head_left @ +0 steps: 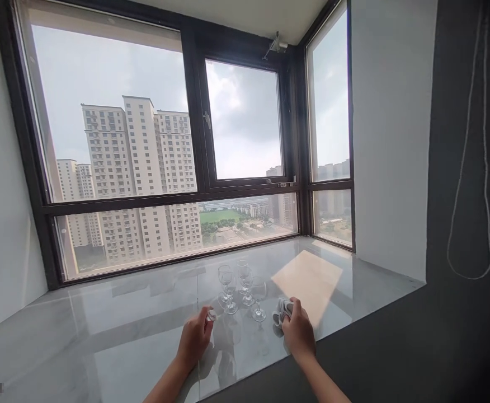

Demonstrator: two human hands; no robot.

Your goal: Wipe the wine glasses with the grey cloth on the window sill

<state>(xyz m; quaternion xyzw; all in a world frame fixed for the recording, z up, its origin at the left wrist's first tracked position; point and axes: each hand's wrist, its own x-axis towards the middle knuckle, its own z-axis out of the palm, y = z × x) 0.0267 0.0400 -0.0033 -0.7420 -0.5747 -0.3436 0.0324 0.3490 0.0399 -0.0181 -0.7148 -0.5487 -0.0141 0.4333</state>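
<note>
Several small clear stemmed glasses (240,286) stand together on the grey marble window sill (123,330). My left hand (194,337) is closed around a small clear glass (211,314) just left of that group, low over the sill. My right hand (297,331) is closed on a crumpled grey-white cloth (282,309) resting on the sill, right of the nearest standing glass (258,300).
A large bay window with dark frames (198,112) rises behind the sill, with tall buildings outside. A sunlit patch (307,280) lies on the sill's right part. White walls close both ends; a looped cord (469,224) hangs on the dark wall at right.
</note>
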